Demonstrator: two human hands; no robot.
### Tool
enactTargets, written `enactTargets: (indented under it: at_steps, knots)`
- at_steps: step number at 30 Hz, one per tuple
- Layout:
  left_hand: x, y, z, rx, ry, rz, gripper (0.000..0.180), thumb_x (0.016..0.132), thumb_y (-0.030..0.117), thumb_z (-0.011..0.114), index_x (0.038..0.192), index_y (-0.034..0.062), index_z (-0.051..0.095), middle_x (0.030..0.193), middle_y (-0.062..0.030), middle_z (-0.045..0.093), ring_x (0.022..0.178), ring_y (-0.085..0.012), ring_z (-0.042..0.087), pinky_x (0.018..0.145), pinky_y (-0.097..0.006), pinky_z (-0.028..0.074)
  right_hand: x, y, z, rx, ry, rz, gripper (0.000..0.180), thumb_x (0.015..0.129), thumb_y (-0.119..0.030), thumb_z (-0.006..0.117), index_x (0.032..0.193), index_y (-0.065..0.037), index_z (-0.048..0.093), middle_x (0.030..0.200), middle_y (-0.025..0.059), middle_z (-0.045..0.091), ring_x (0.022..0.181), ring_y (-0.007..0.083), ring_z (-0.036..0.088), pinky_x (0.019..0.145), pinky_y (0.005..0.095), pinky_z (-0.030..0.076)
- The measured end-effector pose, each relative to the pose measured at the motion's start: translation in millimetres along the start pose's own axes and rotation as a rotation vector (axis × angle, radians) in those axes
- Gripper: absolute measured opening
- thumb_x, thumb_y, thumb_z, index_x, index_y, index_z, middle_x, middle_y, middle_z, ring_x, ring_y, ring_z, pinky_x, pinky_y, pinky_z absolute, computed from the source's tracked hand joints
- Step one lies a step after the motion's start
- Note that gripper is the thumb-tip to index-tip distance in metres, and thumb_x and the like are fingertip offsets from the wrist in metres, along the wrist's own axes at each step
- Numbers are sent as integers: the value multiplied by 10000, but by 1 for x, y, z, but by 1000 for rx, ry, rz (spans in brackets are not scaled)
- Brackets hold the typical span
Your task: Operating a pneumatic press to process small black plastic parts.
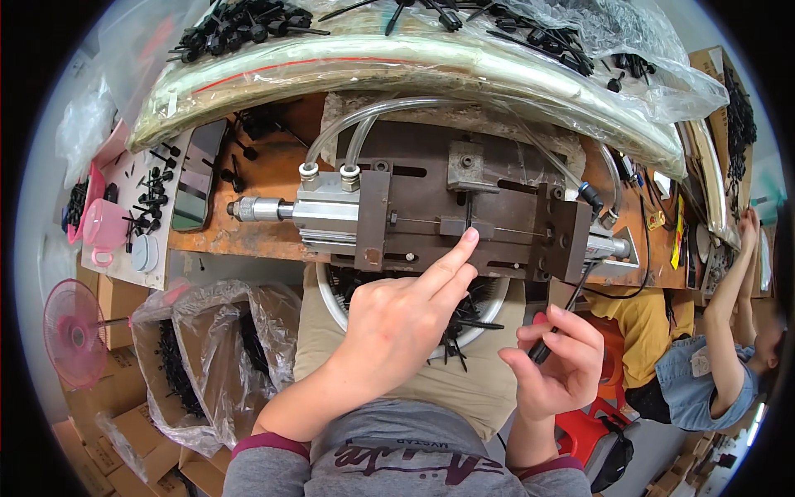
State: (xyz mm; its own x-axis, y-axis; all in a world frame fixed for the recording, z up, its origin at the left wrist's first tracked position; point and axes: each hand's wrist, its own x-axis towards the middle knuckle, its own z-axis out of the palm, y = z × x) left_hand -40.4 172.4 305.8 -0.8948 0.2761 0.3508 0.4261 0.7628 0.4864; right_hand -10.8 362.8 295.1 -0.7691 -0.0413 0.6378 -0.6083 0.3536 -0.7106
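My left hand (402, 323) reaches over the front of a brown metal fixture (422, 207). Its index finger is stretched out, and the tip rests at a small grey block (465, 228) in the middle, beside a thin black piece (470, 205) under a metal clamp block (472, 168). Nothing shows gripped in that hand. To the right, my right hand (563, 356) holds a thin black rod (580, 290) with a thicker end, tilted up and right, between thumb and fingers. Silver air cylinders (327, 217) sit at the fixture's sides, with clear hoses (364, 116) running to them.
A white-rimmed tub (331, 308) of black parts sits on my lap under the table edge. Plastic-wrapped tubing (414, 70) and heaps of black parts (240, 29) lie behind. Lined boxes (219, 356) and a pink fan (76, 333) stand left. Another person (720, 364) works at right.
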Motion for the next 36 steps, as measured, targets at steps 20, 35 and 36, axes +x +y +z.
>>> enactTargets:
  at_steps: [20, 35, 36]
  knots:
    - [-20, -6, -14, -230, -97, 46, 208, 738, 121, 738, 927, 56, 677, 1186, -55, 647, 661, -205, 682, 533, -284, 528, 38, 4, 15, -268, -217, -39, 275, 672, 16, 775, 918, 26, 652, 1165, 190, 631, 905, 239, 673, 757, 306, 563]
    - [-50, -13, -29, -736, -324, -399, 525, 701, 148, 821, 1180, 74, 619, 1073, -53, 627, 624, -91, 505, 526, -222, 422, 46, 5, 40, -607, -479, -246, 184, 752, -117, 704, 880, -8, 629, 1197, 162, 631, 511, 109, 544, 532, 235, 426]
    - [-48, -12, -31, -804, -344, -402, 563, 706, 129, 816, 1216, 62, 585, 1063, -52, 617, 619, -84, 461, 532, -216, 401, 46, 5, 40, -607, -483, -245, 181, 753, -115, 701, 880, -8, 629, 1196, 162, 632, 508, 107, 544, 532, 234, 425]
